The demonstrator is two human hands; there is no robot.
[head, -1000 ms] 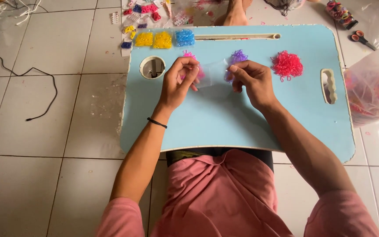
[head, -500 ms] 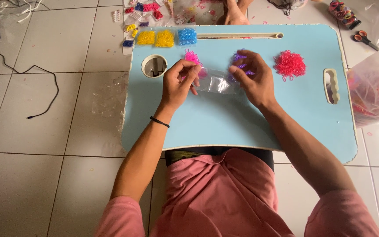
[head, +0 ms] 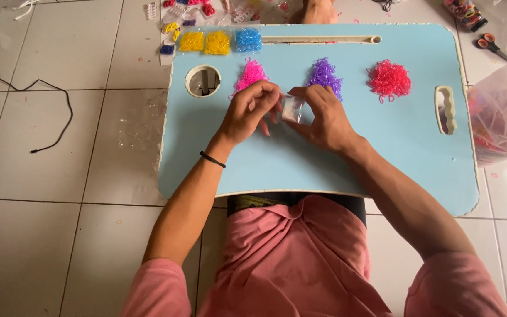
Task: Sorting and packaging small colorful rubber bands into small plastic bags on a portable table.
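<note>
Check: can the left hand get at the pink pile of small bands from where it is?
Probably yes. The left hand sits right beside the pink pile with nothing between them, though its fingers are pinching the small clear bag.

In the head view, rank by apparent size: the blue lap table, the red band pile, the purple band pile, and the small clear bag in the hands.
1. Blue lap table
2. Red band pile and purple band pile: alike, purple partly hidden
3. Small clear bag

A single head-worn camera looks steeply down from above the person's lap, facing forward over the blue bench [head: 347,158] and the tiled floor [head: 60,176] around it. It sits close, both forearms filling the lower frame.
</note>
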